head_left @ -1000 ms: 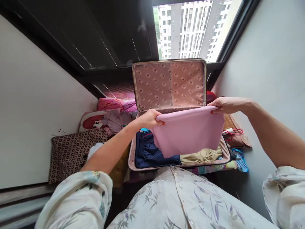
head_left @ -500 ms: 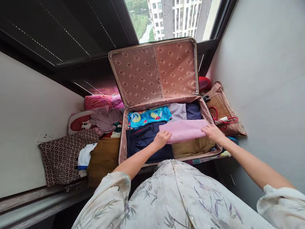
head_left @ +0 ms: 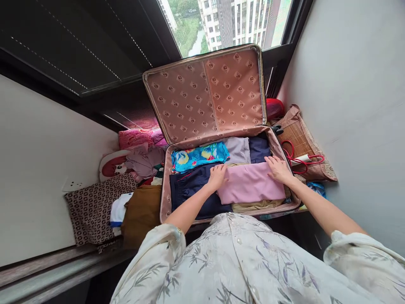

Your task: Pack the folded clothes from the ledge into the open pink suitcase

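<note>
A folded pink cloth (head_left: 251, 183) lies flat in the right half of an open pink suitcase (head_left: 165, 191), on top of a khaki garment (head_left: 253, 206). My left hand (head_left: 217, 176) rests palm down on the cloth's left upper corner. My right hand (head_left: 277, 168) presses on its right upper corner, fingers spread. Beside the cloth lie a navy garment (head_left: 190, 190), a bright turquoise printed piece (head_left: 198, 155), a pale folded item (head_left: 238, 149) and a dark blue one (head_left: 258, 147). The patterned lid (head_left: 205, 95) stands open against the window.
Left of the suitcase are a brown folded cloth (head_left: 139, 213), a patterned cushion (head_left: 95, 204), a white item (head_left: 117, 210), a cartoon pillow (head_left: 114, 164) and pink bedding (head_left: 134, 137). A woven bag with red handles (head_left: 302, 150) stands at the right by the wall.
The pink cloth, held up by both hands a second ago, has been laid down in the suitcase. Both hands have let go of its edge and now press flat on it.
</note>
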Motion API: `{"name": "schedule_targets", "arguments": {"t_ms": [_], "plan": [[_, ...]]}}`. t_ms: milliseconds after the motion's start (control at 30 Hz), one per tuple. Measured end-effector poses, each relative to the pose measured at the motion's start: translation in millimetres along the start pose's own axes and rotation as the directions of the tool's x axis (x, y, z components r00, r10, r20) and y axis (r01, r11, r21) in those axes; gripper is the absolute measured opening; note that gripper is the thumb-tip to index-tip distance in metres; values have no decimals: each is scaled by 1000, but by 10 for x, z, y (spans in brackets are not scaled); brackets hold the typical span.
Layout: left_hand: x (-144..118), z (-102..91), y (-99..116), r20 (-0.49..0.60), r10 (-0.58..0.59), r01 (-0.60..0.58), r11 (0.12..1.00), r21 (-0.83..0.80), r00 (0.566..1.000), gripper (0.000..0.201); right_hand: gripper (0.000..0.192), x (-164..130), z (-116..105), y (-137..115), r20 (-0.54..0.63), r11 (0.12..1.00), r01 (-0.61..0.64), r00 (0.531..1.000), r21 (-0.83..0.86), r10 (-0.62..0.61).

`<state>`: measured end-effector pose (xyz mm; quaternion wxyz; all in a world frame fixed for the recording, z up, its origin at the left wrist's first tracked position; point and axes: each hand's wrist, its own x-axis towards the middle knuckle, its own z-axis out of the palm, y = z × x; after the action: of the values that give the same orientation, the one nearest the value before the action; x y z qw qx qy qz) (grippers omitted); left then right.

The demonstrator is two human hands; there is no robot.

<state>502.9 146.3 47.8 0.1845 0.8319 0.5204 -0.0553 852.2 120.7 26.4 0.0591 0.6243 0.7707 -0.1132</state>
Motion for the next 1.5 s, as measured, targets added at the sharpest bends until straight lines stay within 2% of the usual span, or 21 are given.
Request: {"name": "schedule_targets", "arguments": {"t_ms": [100,200,300,400,467,533,633,700,767,833,900,967,1067,1167,1300,1433,1500], "plan": [[202,29,-45,67,-76,78,997,-23,995,52,56,162,15,33,85,999,8,996,-32,-5],[225,68,-123,145,-23,35,996,-77,989,24,32,205,26,108,132,998,64,989,30,-67],[221,-10,-273,160,87,-39,959,-280,983,22,17,253,-27,281,125,960,98,983,263,-134],[394,-242,-450,110,139,-77,896,-438,984,15,6,413,-186,492,75,875,73,989,479,-124],[642,-448,-522,71,98,-62,915,-399,993,9,6,597,-348,583,13,870,49,998,491,-63],[943,-641,-518,36,8,4,950,-314,999,9,8,814,-528,589,-81,922,-3,996,388,37],[1301,-767,-364,-118,-190,168,970,-176,975,29,32,1088,-722,422,-231,972,-92,963,218,143],[1387,-683,-199,-266,-259,242,965,-97,928,50,48,1177,-729,224,-276,978,-99,950,181,147],[1368,-478,-42,-327,-220,224,974,-26,919,70,59,1192,-614,8,-290,986,-81,949,147,121],[1315,-216,56,-266,-129,140,990,23,955,85,67,1180,-400,-166,-263,993,-87,959,82,106],[1303,29,71,-154,-77,83,996,29,985,97,74,1199,-145,-254,-173,990,-137,975,41,142],[1356,215,21,-47,-87,87,996,5,995,106,78,1273,99,-257,-29,974,-218,975,69,220],[1497,394,-77,52,-101,102,995,-14,993,108,79,1434,380,-195,139,938,-324,942,122,307],[1592,496,-112,66,-115,117,993,-27,991,106,83,1540,538,-164,152,927,-356,929,120,337],[1637,508,-98,83,-124,130,989,-75,989,105,83,1572,593,-145,163,920,-363,927,150,339],[1620,383,-62,93,-96,109,983,-148,991,102,80,1607,488,-87,198,916,-368,921,160,335],[1485,316,-11,68,-77,89,980,-180,995,92,80,1582,371,-88,190,925,-351,927,146,323]]}}
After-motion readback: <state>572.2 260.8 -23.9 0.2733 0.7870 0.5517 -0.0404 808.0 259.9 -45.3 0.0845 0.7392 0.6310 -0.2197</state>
